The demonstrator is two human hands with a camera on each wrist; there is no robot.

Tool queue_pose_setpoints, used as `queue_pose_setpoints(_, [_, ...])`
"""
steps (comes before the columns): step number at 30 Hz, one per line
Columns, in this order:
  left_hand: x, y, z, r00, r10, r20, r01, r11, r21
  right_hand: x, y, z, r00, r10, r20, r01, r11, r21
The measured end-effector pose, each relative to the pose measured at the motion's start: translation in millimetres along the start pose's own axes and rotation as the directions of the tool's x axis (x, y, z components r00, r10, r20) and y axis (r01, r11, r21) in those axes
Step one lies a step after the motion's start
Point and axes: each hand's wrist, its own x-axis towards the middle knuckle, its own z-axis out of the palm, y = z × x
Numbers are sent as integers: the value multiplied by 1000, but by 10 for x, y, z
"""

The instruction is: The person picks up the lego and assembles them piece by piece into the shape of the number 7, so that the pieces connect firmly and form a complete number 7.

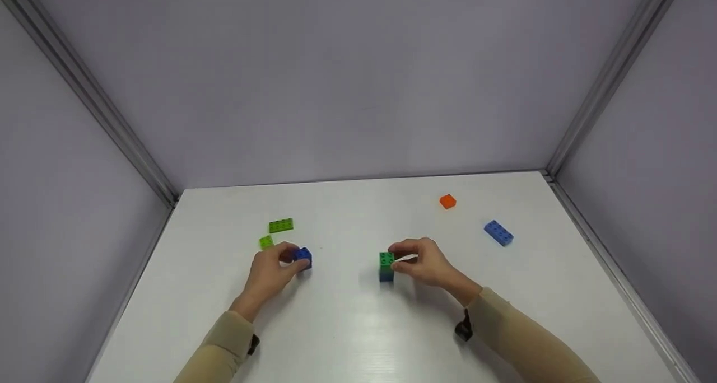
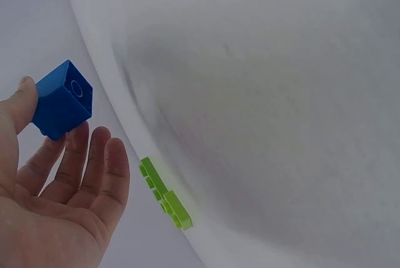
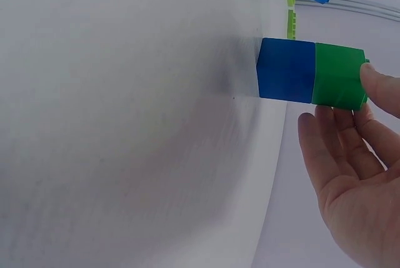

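My left hand [image 1: 271, 274] pinches a blue toy building brick [image 1: 303, 256] between thumb and fingertips. In the left wrist view the hollow underside of this blue brick [image 2: 65, 99] shows, raised off the tabletop. To the right, my right hand [image 1: 427, 261] grips a green brick [image 1: 386, 259] by its sides, thumb and fingers near its studded top. That green brick sits on a second blue brick [image 3: 286, 70], and the two form a short upright stack whose base is right at the table surface. A gap of table separates the two hands.
On the white table [image 1: 358, 327], a long lime-green brick [image 1: 281, 225] and a small lime-green brick [image 1: 266, 242] lie beyond the left hand. An orange brick [image 1: 447, 201] and a long blue brick [image 1: 498, 233] lie at the right. Grey walls [image 1: 358, 92] enclose the table's back and sides.
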Motion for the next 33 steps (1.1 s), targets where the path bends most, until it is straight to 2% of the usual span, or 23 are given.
queue_pose_setpoints(16, [-72, 264, 223, 998, 70, -5, -70, 996, -63, 4, 35, 19, 1000, 5, -13, -5, 1000, 9])
queue_pose_setpoints(23, [-70, 376, 330, 994, 106, 12, -105, 991, -79, 15, 50, 35, 998, -57, -8, 58, 998, 24])
queue_pose_setpoints(33, [-89, 554, 366, 976, 218, 14, -215, 970, -115, 0, 49, 12, 999, -54, 0, 54, 999, 11])
